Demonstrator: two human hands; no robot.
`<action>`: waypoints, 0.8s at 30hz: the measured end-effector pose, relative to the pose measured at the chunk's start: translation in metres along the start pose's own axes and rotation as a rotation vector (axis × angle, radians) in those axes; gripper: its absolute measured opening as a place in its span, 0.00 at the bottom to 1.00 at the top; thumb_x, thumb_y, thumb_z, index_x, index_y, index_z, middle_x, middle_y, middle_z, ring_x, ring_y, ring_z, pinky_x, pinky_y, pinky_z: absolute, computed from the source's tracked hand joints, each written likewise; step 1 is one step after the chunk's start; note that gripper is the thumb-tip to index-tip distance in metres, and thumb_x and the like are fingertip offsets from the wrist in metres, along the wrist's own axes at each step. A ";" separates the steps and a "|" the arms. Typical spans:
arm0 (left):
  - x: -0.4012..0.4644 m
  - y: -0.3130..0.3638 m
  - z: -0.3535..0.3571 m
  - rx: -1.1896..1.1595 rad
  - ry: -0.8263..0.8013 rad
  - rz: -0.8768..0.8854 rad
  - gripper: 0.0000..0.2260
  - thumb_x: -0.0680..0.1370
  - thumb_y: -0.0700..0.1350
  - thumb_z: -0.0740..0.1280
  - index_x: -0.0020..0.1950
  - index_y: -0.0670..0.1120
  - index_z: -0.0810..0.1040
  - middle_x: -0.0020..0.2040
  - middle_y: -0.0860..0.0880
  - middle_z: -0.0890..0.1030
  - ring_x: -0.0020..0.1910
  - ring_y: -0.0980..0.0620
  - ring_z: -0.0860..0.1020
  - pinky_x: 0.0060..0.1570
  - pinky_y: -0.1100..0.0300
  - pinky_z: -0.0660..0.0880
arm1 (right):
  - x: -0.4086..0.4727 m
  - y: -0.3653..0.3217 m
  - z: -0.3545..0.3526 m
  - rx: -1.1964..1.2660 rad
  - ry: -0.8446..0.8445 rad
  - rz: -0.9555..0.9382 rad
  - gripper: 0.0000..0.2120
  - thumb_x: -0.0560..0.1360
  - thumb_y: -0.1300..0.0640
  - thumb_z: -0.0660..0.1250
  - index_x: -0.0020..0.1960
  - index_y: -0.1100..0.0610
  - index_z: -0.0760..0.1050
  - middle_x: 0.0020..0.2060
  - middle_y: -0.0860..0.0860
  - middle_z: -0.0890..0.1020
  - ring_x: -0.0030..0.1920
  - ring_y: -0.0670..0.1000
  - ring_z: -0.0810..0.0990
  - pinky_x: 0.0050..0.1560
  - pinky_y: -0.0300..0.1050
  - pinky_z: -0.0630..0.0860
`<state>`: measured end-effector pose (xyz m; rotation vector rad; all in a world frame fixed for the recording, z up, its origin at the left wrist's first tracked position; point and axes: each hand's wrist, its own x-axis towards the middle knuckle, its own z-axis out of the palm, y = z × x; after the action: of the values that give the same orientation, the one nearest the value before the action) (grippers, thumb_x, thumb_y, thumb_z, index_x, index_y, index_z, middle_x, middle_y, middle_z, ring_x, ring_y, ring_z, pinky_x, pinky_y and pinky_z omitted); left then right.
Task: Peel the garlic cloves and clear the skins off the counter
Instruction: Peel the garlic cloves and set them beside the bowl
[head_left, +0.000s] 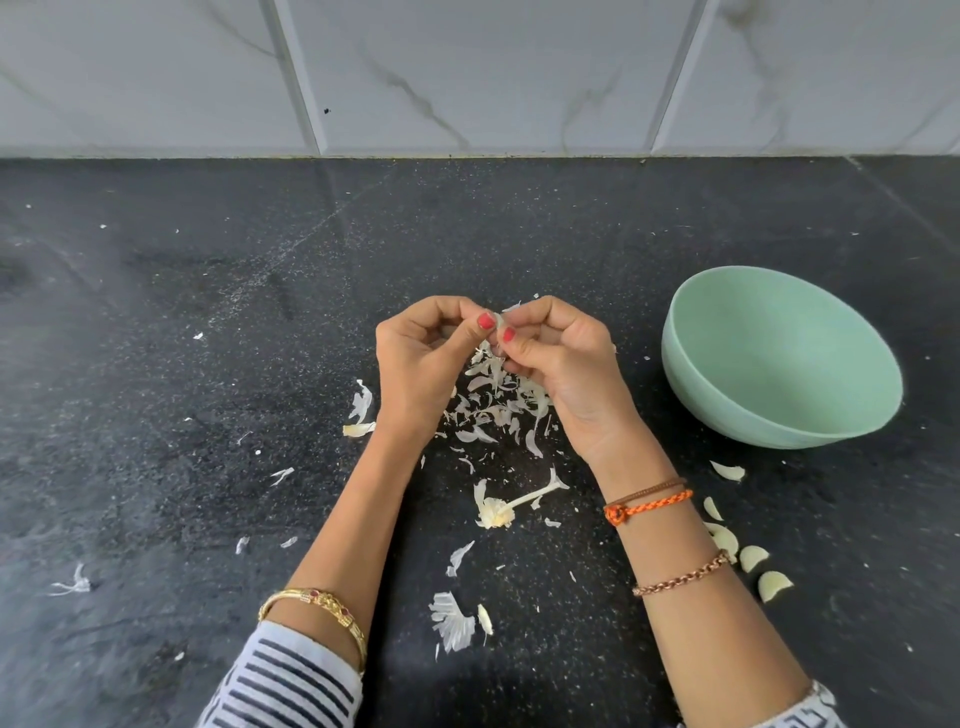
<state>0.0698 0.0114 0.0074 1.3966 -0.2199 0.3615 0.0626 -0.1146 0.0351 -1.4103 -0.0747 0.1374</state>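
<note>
A dark speckled table runs across the view, a marble-tiled wall behind it. At far left, stray skins lie scattered. Towards the middle, the left hand is raised just above the table, its fingers curled in to pinch a garlic clove. The clove sits between both hands, mostly hidden, so its long axis cannot be told. Under the hands lies the main pile of skins, and nearer the person a bare garlic stem. The right hand meets the left thumb to thumb, its fingers pinching the same clove from the other side. Both hands are equally near it. Right of the hands stands a pale green bowl, which looks empty. Several loose cloves lie beside the right forearm, close to the bowl.
</note>
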 end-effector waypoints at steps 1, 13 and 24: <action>0.000 0.000 0.000 0.010 0.006 -0.004 0.02 0.70 0.42 0.70 0.38 0.45 0.79 0.32 0.56 0.81 0.32 0.61 0.77 0.36 0.68 0.73 | 0.000 0.000 0.000 -0.009 0.001 -0.007 0.07 0.71 0.67 0.68 0.43 0.55 0.78 0.33 0.50 0.81 0.38 0.44 0.80 0.41 0.36 0.75; 0.002 -0.009 -0.002 0.176 0.045 0.105 0.04 0.70 0.49 0.71 0.40 0.51 0.79 0.32 0.55 0.77 0.31 0.48 0.71 0.32 0.55 0.71 | 0.001 0.007 0.002 -0.157 0.112 -0.216 0.08 0.69 0.69 0.70 0.45 0.59 0.81 0.38 0.49 0.83 0.39 0.42 0.81 0.42 0.34 0.77; 0.002 -0.010 -0.001 0.236 0.029 0.153 0.04 0.70 0.51 0.70 0.40 0.53 0.77 0.30 0.59 0.76 0.29 0.56 0.68 0.30 0.61 0.68 | 0.002 0.007 0.003 -0.135 0.095 -0.173 0.09 0.70 0.71 0.69 0.41 0.58 0.80 0.35 0.49 0.81 0.36 0.39 0.79 0.41 0.33 0.76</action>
<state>0.0756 0.0118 -0.0008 1.6100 -0.2676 0.5486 0.0637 -0.1106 0.0288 -1.5359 -0.1288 -0.0796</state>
